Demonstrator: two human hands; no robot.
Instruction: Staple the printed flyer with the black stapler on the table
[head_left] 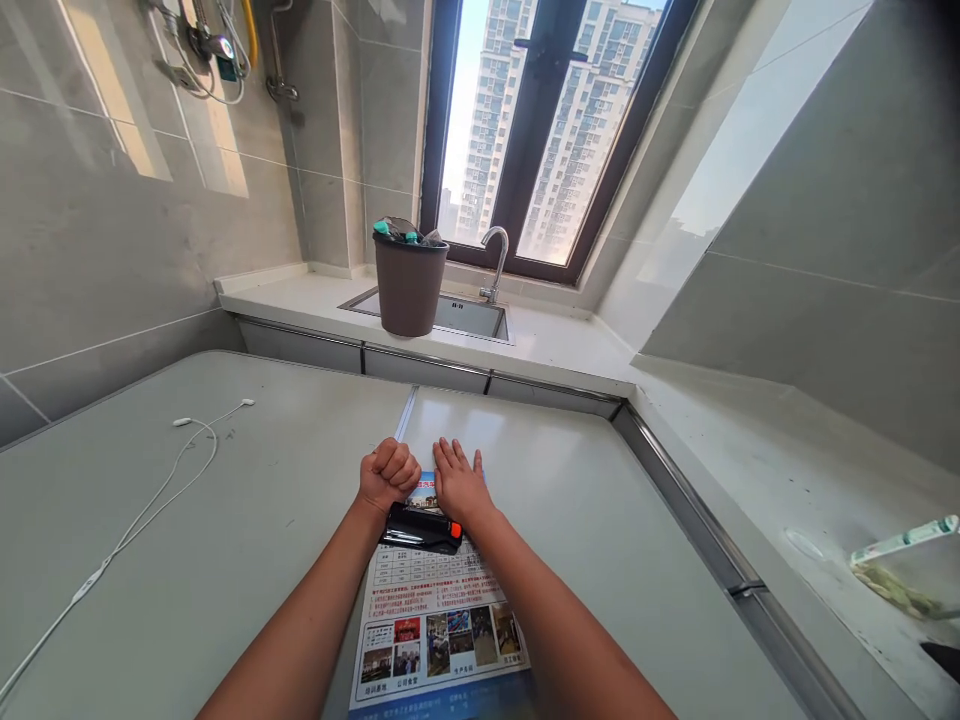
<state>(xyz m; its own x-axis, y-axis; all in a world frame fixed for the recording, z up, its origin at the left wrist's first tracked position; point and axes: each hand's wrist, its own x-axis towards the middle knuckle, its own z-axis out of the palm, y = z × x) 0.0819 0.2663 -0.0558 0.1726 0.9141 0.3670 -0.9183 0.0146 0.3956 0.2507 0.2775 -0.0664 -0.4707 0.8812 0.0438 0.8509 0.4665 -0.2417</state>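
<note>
My left hand (389, 473) is closed in a fist at the upper left edge of a printed poster (442, 640); nothing sticks out of it, though the palm side is hidden. Beside it, my right hand (459, 487) lies flat with fingers stretched out, over the poster's upper right edge. Between my wrists a glossy black object with an orange-red button (424, 528) lies across the poster; its exact kind is unclear. The poster carries rows of text, a table and several small photos, and my forearms cover parts of its sides.
A white cable (142, 510) lies across the left of the grey table (300, 430). Beyond it, a brown bin (411, 285) stands at the sink (472, 318) with a curved tap (497, 262). At right, a green-white packet (904, 540) lies on the white counter (750, 450).
</note>
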